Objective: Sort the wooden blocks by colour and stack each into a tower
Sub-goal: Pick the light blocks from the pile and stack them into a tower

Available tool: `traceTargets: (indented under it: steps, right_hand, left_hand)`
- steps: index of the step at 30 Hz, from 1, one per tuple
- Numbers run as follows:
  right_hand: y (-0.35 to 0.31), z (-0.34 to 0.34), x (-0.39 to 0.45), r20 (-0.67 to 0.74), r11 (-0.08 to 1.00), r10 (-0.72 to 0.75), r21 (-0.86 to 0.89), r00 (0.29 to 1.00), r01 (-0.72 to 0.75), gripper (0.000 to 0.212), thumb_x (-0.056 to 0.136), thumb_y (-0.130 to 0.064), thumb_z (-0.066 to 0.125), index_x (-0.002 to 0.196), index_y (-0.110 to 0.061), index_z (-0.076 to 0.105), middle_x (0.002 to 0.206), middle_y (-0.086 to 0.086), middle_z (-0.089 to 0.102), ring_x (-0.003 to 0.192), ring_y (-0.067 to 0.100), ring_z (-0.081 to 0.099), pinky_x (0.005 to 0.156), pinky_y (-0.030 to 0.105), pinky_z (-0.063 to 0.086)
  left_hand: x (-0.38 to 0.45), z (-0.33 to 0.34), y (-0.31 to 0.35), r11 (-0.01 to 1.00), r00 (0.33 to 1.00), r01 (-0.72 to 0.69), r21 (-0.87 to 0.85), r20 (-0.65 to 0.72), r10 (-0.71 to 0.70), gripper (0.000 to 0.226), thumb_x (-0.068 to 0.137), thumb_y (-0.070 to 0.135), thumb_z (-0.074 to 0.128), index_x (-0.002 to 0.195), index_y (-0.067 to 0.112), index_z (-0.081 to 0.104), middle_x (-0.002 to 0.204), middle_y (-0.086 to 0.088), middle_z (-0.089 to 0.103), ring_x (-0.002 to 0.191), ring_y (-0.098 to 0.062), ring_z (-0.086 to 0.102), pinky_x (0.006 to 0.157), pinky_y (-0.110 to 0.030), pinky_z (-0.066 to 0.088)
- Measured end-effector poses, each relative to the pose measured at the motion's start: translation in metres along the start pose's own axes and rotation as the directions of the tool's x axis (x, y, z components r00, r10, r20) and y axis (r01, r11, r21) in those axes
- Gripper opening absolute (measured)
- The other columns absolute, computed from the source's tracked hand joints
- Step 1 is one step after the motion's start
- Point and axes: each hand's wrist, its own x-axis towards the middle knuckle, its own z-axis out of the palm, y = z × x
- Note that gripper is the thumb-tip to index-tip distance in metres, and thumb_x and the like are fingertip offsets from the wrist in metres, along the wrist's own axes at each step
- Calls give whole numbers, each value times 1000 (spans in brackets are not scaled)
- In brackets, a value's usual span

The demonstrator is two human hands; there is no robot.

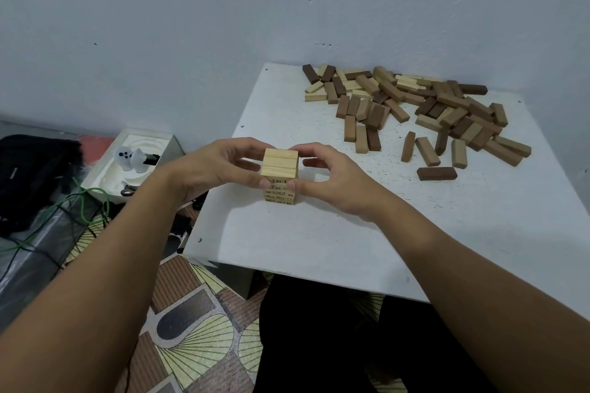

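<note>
A short tower of light wooden blocks [280, 169] stands near the left front of the white table [319, 242], with three blocks side by side on top. My left hand [217, 166] grips its left side, thumb at the front and fingers at the back. From the right, my right hand [332, 175] holds the tower the same way. A loose heap of light, mid-brown and dark brown blocks [415, 105] lies at the back right of the table. One dark brown block [436, 173] lies apart, nearer to me.
The table stands against a pale wall. On the floor to the left are a white box [127, 163] with small items, a black bag [32, 175] and green cable [83, 210]. Patterned flooring shows below the table's front edge.
</note>
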Motion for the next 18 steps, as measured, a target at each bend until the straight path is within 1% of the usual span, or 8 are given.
traceTargets:
  steps: [4,6,8,11,14,15,16,18]
  right_hand:
    - [1,0,2,-1,1000,0,9,1000,0,53,83,-42,83,130,-45,60,136,-16,58,131,3,51,108,40,48]
    - [1,1,1,-3,1000,1,20,1000,-1,52,83,-40,84,129,-45,60,135,-17,59,131,3,51,108,39,48]
    - [0,0,-1,-6,999,6,37,1000,-6,55,83,-37,85,131,-45,59,135,-17,59,130,3,51,105,35,48]
    - [0,1,-4,6,999,21,39,1000,-21,69,82,-35,87,141,-40,52,139,-15,56,132,0,49,102,29,47]
    - [2,4,-6,30,998,37,52,999,-38,84,81,-43,87,151,-39,41,149,-14,49,139,-1,42,111,30,42]
    - [2,6,-7,26,994,50,95,998,-53,87,83,-50,82,155,-39,35,154,-14,44,143,0,38,112,30,37]
    - [0,8,-9,3,983,68,171,998,-68,87,85,-60,72,158,-40,30,159,-14,39,145,1,33,114,29,32]
    - [-5,14,-11,-90,929,106,364,990,-66,87,83,-74,51,160,-41,27,163,-16,34,149,0,28,120,33,20]
  left_hand:
    - [1,0,-1,1000,1000,3,0,-1,-3,51,83,6,81,131,19,68,133,-4,70,126,-26,65,113,-54,44]
    - [2,-1,-3,1000,1000,11,6,0,-11,53,82,7,83,131,21,68,134,-3,69,127,-26,64,113,-54,44]
    - [2,-2,-5,1000,1000,20,18,7,-20,58,79,10,88,132,24,68,135,-3,68,129,-26,62,114,-55,44]
    - [2,-2,-6,999,1000,29,26,3,-29,63,75,11,91,132,26,68,135,-2,68,129,-25,62,113,-54,45]
    - [2,-2,-7,999,999,37,22,3,-37,66,75,10,89,135,27,66,135,-1,68,129,-23,62,110,-47,47]
    - [2,-2,-8,999,999,46,14,8,-46,74,75,12,90,140,30,61,136,0,67,131,-23,60,109,-44,47]
    - [2,-3,-10,998,998,58,-18,1,-58,83,74,15,92,146,31,54,138,0,66,134,-23,58,109,-41,46]
    - [0,-2,-12,978,996,53,-200,-59,-66,99,67,33,95,153,28,45,144,0,63,137,-20,55,111,-40,43]
